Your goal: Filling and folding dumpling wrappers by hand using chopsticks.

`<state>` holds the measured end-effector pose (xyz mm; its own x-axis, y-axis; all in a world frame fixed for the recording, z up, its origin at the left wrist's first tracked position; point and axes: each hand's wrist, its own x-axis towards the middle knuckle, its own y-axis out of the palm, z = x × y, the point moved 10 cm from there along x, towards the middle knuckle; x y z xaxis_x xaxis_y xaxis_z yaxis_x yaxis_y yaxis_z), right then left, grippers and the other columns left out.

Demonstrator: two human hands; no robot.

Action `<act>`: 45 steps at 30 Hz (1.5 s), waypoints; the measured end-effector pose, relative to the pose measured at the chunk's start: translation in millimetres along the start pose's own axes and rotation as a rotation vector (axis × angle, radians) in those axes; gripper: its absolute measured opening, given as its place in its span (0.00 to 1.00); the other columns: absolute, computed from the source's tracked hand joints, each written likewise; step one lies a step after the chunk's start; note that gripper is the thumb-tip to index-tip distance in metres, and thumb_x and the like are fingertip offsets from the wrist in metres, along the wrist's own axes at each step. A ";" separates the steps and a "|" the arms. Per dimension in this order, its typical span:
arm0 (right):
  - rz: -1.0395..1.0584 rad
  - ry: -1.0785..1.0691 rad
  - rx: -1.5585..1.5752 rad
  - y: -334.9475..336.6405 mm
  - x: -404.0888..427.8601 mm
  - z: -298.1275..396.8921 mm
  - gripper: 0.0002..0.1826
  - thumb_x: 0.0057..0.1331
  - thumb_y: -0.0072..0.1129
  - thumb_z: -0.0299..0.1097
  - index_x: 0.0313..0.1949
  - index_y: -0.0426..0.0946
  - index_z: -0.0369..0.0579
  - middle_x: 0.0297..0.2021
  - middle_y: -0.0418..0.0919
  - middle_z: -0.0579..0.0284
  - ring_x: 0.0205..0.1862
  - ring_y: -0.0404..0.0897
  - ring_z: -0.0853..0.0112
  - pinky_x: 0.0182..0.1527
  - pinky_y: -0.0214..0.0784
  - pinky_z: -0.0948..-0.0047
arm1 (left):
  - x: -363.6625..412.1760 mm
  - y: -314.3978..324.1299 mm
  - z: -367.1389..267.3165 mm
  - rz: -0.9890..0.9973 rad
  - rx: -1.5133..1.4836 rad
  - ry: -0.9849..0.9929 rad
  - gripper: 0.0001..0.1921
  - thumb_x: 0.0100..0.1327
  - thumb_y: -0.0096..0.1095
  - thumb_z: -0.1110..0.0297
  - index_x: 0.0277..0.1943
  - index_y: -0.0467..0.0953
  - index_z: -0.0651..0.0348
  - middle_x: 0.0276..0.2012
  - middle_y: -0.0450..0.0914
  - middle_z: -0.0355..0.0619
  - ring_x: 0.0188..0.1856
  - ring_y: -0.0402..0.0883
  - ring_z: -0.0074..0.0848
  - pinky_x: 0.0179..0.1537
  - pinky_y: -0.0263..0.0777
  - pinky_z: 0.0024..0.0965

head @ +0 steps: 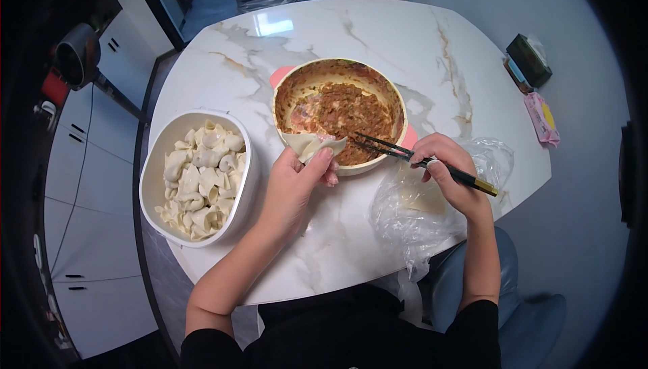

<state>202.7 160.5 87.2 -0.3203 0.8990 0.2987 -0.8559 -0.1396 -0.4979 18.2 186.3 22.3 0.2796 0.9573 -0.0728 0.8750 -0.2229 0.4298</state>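
Note:
My left hand [304, 174] holds a folded dumpling wrapper [314, 145], with a bit of pink filling showing, over the near rim of a round cream pot [338, 65] with pink handles. Brown minced filling [354, 111] lies inside the pot. In my right hand [445, 166] is a pair of black chopsticks [405, 154] with gold ends, their tips over the filling. To the left, many folded wontons [202, 182] fill a white oval tub [152, 207]. Pale wrappers [422, 197] lie in a clear plastic bag [400, 227] beneath and beside my right forearm.
All this stands on a marble-patterned table [314, 247]. At its far right edge are a dark tissue box [526, 60] and a pink wipes pack [541, 118]. A blue chair [526, 298] stands at the near right; more chairs are beyond the far edge. White cabinets [96, 166] line the left.

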 end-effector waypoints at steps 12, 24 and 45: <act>-0.139 0.210 0.200 -35.3 -14.2 -13.8 0.08 0.61 0.46 0.26 0.34 0.75 0.35 0.32 0.76 0.55 0.33 0.77 0.72 0.29 0.69 0.81 | -0.9 1.9 2.6 0.017 0.015 -0.002 0.14 0.62 0.52 0.66 0.45 0.65 0.66 0.31 0.73 0.44 0.29 0.71 0.22 0.32 0.66 0.23; -0.382 0.042 0.663 -49.5 -20.6 -41.0 0.26 0.69 0.31 0.47 0.33 0.69 0.33 0.28 0.73 0.46 0.29 0.77 0.64 0.27 0.72 0.77 | -2.3 15.4 12.1 0.148 0.027 -0.041 0.14 0.60 0.51 0.74 0.49 0.65 0.66 0.36 0.73 0.44 0.31 0.70 0.20 0.34 0.66 0.22; -0.247 -0.115 0.647 -32.6 -11.9 -16.7 0.25 0.69 0.31 0.45 0.26 0.69 0.37 0.22 0.70 0.46 0.23 0.74 0.65 0.23 0.69 0.74 | -11.1 31.0 16.8 0.296 -0.083 -0.122 0.14 0.65 0.45 0.65 0.47 0.67 0.67 0.35 0.74 0.47 0.27 0.69 0.20 0.29 0.66 0.22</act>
<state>241.2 161.3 86.3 -0.0958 0.8917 0.4423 -0.9675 -0.1879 0.1694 48.8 165.7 21.3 0.5665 0.8231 -0.0391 0.7149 -0.4673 0.5201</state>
